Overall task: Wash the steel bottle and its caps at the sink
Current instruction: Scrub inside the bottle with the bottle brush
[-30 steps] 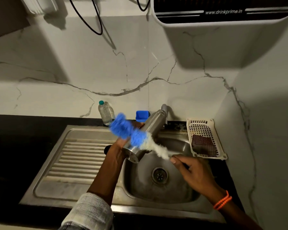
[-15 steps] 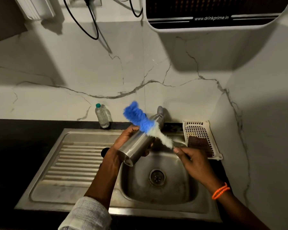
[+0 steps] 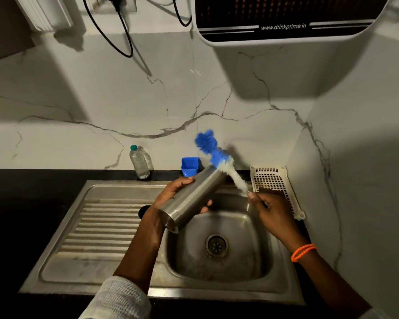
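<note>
Left hand [image 3: 180,194] wraps the bottle [image 3: 191,199] at mid-body, fingers curled round it, thumb on the near side. Bottle is held tilted over the basin [image 3: 219,247]: base toward 7 o'clock, mouth toward 1 o'clock, clear of the sink. Its contents cannot be seen from this angle.

Right hand [image 3: 274,210] pinches the thin handle of the brush [image 3: 217,155] at 3 o'clock of the bottle, fingers closed on it. Brush slants up toward 11 o'clock; white bristles lie just beside the bottle mouth, blue bristles extend past it. Whether the bristles touch the rim cannot be told. Orange band [image 3: 303,252] on the right wrist.

Basin holds nothing loose; drain [image 3: 216,245] at centre. A black round item [image 3: 144,210], mostly hidden by the left wrist, sits on the drainboard [image 3: 101,226] at 9 o'clock of the basin; it cannot be identified.

At 12 o'clock, on the counter behind the sink: blue cup [image 3: 189,166], open top, no contents visible. Plastic bottle [image 3: 139,162] with green cap at 11 o'clock, upright, clear; fill level not readable. White basket [image 3: 274,183] at 2 o'clock, with a dark item inside, partly hidden by the right hand.

Purifier [image 3: 286,19] on the wall above.
</note>
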